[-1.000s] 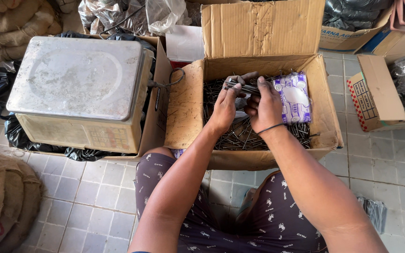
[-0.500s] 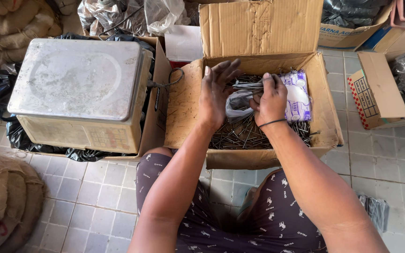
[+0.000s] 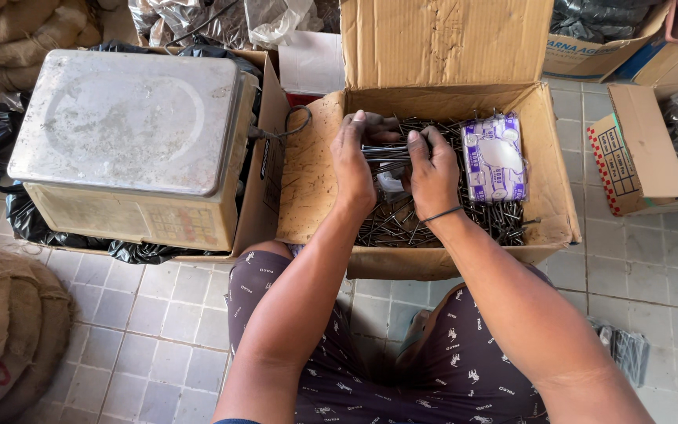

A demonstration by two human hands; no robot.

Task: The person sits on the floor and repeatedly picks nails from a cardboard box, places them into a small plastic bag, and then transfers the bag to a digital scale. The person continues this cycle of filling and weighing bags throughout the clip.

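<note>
I see an open cardboard box (image 3: 539, 169) at centre frame filled with loose nails (image 3: 402, 224), a purple-printed packet (image 3: 494, 157) lying at its right side. My left hand (image 3: 353, 161) and right hand (image 3: 433, 173) both close on a bundle of nails (image 3: 386, 151) over the box. A metal scale (image 3: 131, 141) crowds the upper left. Tiled floor (image 3: 158, 330) lies open at lower left. What sits under my palms is hidden.
</note>
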